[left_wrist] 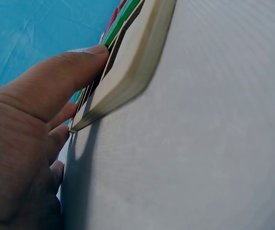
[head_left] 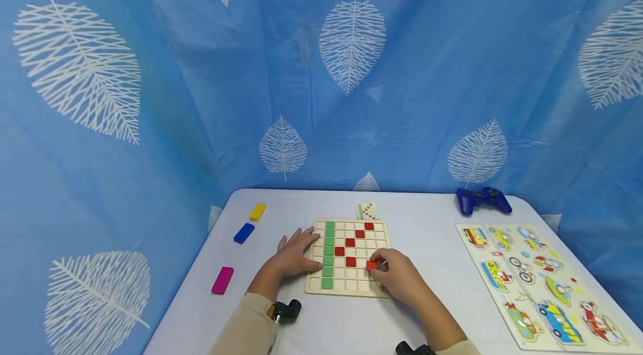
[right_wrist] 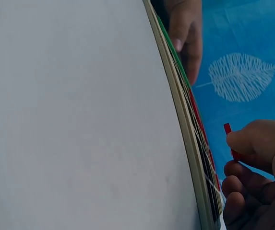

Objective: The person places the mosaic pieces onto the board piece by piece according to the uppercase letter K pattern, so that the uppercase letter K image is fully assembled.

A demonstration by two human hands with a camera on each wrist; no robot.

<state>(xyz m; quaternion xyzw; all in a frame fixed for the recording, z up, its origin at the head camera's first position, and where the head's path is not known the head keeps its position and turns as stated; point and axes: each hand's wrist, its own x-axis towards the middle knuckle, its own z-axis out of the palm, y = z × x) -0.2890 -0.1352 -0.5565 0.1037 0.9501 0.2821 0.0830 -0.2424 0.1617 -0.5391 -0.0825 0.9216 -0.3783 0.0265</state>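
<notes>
A wooden grid board lies on the table, with a column of green square tiles near its left side. Several red square tiles run in a diagonal toward its top right, plus one lower down. My left hand rests on the board's left edge, thumb and fingers spread. Between thumb and fingertips, my right hand pinches a red tile over the board's right part; the right wrist view shows it held apart from the board. A small pattern card sits behind the board.
Left on the white table lie a yellow block, a blue block and a magenta block. To the right are a vehicle puzzle board and a blue game controller. A blue curtain hangs behind.
</notes>
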